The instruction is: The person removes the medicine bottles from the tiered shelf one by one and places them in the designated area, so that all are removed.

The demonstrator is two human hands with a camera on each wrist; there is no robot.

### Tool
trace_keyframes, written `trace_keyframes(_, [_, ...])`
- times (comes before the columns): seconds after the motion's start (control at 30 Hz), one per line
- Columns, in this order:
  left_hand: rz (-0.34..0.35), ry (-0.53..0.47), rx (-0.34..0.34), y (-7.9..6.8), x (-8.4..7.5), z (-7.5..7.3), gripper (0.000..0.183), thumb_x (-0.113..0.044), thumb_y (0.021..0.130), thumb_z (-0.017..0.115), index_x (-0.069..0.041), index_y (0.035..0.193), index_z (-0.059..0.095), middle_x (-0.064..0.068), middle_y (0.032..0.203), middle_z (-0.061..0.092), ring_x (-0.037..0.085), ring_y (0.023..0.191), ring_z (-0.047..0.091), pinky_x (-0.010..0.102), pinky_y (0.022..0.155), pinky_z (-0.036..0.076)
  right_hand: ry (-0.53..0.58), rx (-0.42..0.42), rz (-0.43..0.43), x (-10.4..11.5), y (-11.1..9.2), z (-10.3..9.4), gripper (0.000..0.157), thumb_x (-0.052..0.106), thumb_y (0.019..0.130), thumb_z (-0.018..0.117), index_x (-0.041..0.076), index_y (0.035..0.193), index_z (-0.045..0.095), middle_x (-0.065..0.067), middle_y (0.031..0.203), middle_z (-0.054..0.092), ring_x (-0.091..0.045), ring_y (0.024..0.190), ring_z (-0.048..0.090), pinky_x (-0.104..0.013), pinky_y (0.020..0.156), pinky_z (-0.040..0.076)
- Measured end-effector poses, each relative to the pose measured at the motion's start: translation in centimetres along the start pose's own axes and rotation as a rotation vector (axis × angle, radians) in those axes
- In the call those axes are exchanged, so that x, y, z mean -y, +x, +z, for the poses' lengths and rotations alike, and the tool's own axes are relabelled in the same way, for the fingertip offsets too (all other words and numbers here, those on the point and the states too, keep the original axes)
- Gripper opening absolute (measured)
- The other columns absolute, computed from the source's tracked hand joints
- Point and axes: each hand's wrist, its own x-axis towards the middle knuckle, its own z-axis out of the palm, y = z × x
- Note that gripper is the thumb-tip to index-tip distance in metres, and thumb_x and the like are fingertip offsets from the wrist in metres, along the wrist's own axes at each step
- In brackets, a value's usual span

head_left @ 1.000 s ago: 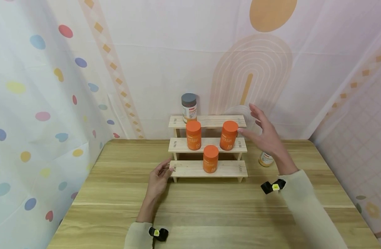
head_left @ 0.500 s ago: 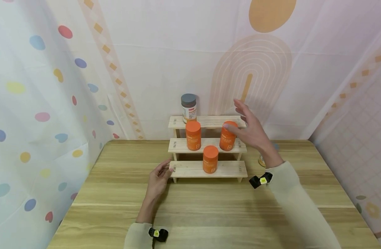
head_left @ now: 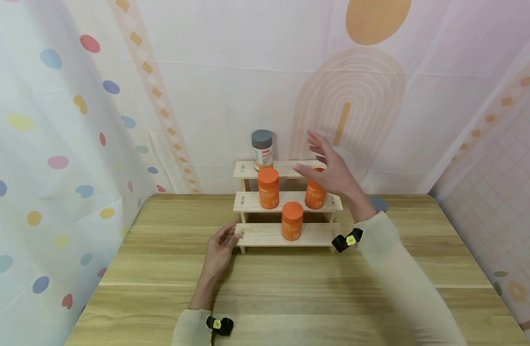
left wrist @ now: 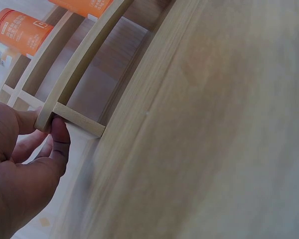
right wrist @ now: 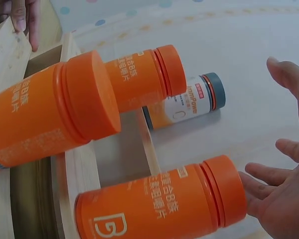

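A three-tier wooden display rack [head_left: 256,235] stands on the table. In the left wrist view, my left hand [left wrist: 27,169] pinches the left end of its lowest tier between thumb and fingers. My right hand [head_left: 330,168], thumb and fingers spread, is raised with nothing in it. From the head it overlaps the right orange jar [head_left: 315,198] on the middle tier; the right wrist view puts the fingers beside that jar's lid. Another orange jar [head_left: 269,190] is on the middle tier's left, and a third orange jar [head_left: 292,222] sits mid-lowest tier. A grey-lidded white jar [head_left: 262,151] occupies the top tier's left.
Behind my right forearm, the grey lid of a second jar [head_left: 379,204] shows to the right of the rack. A patterned curtain [head_left: 221,96] hangs right behind the rack and along both sides of the wooden table [head_left: 273,298].
My right hand has moved left, from beside the right orange jar to in front of its lid. My left hand keeps its hold on the rack, and the jars stand where they were.
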Motion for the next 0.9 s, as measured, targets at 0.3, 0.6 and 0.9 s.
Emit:
trace_keyframes(0.3, [0.000, 0.008, 0.003, -0.1, 0.0, -0.1, 0.043, -0.006, 0.102, 0.062, -0.007, 0.145, 0.056, 0.023, 0.129, 0.060, 0.006, 0.100, 0.064, 0.012, 0.086, 0.056, 0.039, -0.003, 0.042, 0.9, 1.8, 1.5, 0.090, 0.040, 0.090, 0.079, 0.027, 0.162, 0.027, -0.008, 0.165, 0.037, -0.029, 0.148, 0.042, -0.051, 0.122, 0.038])
trace_keyframes(0.6, [0.003, 0.006, -0.006, -0.1, 0.0, -0.1, 0.043, -0.005, 0.102, 0.062, -0.006, 0.145, 0.057, 0.023, 0.129, 0.060, 0.006, 0.100, 0.064, 0.012, 0.086, 0.055, 0.084, 0.012, 0.043, 1.2, 3.4, 3.2, 0.091, 0.039, 0.089, 0.080, 0.024, 0.162, 0.028, -0.010, 0.162, 0.040, -0.030, 0.145, 0.044, -0.045, 0.121, 0.041])
trace_keyframes(0.9, [-0.007, 0.012, -0.011, -0.1, -0.1, 0.0, 0.043, -0.005, 0.102, 0.062, -0.006, 0.145, 0.056, 0.023, 0.132, 0.059, 0.008, 0.103, 0.064, 0.011, 0.086, 0.055, 0.125, 0.050, 0.073, 1.3, 4.3, 4.7, 0.086, 0.033, 0.091, 0.078, 0.024, 0.161, 0.028, -0.011, 0.161, 0.041, -0.033, 0.144, 0.045, -0.048, 0.121, 0.040])
